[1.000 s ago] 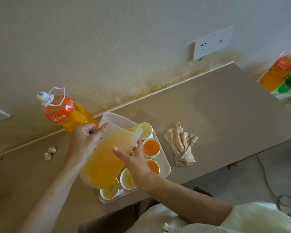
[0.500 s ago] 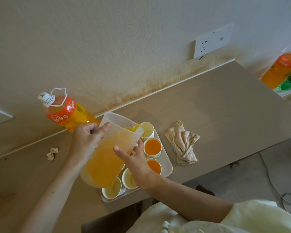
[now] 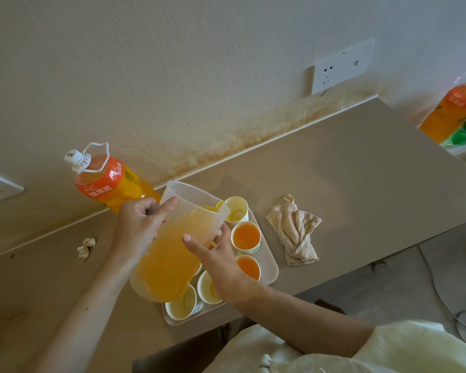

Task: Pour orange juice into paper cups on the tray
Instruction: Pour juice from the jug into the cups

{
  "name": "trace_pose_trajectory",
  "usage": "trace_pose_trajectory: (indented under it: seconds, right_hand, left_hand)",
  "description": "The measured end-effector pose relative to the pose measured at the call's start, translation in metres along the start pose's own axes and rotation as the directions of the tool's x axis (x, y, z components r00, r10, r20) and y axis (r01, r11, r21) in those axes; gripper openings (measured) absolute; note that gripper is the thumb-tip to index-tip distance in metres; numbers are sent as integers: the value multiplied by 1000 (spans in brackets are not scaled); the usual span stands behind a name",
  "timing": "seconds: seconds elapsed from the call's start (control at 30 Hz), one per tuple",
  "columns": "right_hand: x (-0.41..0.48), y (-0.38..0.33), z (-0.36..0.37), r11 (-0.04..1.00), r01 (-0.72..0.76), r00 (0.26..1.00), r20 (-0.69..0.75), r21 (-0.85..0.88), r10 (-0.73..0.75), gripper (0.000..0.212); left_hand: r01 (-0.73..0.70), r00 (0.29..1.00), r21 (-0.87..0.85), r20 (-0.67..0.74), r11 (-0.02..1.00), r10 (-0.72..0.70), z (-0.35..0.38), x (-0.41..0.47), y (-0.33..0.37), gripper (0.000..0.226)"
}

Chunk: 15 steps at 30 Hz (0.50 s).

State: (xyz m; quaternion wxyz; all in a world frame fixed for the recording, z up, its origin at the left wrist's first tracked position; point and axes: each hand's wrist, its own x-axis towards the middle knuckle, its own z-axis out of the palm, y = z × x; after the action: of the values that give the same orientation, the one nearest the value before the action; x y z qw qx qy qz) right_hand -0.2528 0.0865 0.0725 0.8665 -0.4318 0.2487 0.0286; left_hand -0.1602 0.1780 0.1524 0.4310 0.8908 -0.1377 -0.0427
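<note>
A beige desk [image 3: 361, 184] runs along a stained wall [image 3: 199, 76], and the tray [image 3: 270, 265] sits at its front edge. The left hand [image 3: 139, 227] grips the handle of the juice-filled pitcher [image 3: 167, 259], which is tilted spout-first over the far paper cup [image 3: 237, 211]. The right hand [image 3: 221, 262] lies spread against the pitcher's side, fingers straight. Pitcher and hand cover the tray's middle, so what stands there cannot be made out.

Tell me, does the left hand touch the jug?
Touching. The head view shows the left hand gripping the jug, with its thumb lying across the clear wall just below the rim.
</note>
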Motion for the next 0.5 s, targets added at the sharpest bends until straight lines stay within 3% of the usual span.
trace_pose_trajectory:
  seconds: [0.5]
  right_hand:
    - [3, 0, 1, 1000, 7, 1000, -7, 9, -7, 92]
  left_hand:
    - [14, 1000, 6, 7, 1000, -14, 1, 3, 2, 63]
